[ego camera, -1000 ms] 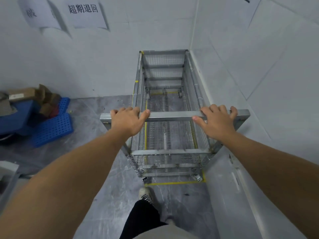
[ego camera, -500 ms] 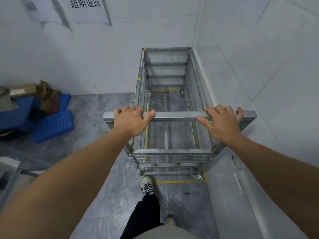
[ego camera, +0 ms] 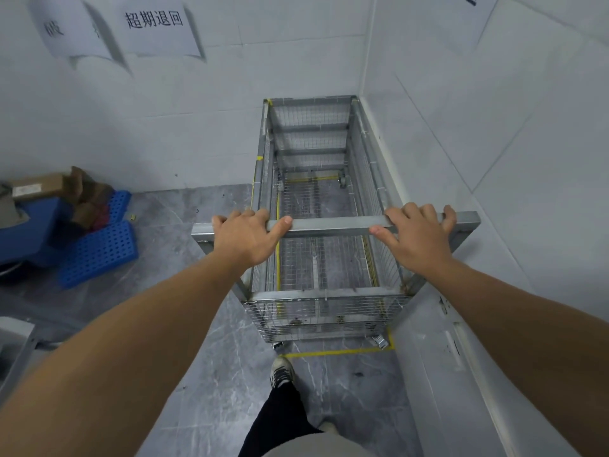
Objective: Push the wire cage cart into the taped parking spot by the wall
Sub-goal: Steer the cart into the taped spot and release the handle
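Note:
An empty wire cage cart (ego camera: 313, 301) of grey metal mesh stands in the room's corner, its far end against the back wall and its right side along the right wall. Yellow floor tape (ego camera: 333, 352) outlines a rectangle around it; the cart's near wheels sit just inside the front strip. My left hand (ego camera: 245, 235) grips the left part of the cart's handle bar (ego camera: 329, 224), fingers over the top and thumb under. My right hand (ego camera: 417, 239) holds the bar's right part the same way.
Blue perforated plastic pallets (ego camera: 99, 249) with cardboard boxes (ego camera: 36, 186) lie on the floor at the left. Paper signs (ego camera: 155, 28) hang on the back wall. A grey metal panel (ego camera: 441, 357) leans along the right wall. My shoe (ego camera: 281, 372) stands just behind the tape.
The cart has rolled slightly deeper into the corner, and my foot has stepped forward toward the front tape strip. Both hands keep their hold on the bar.

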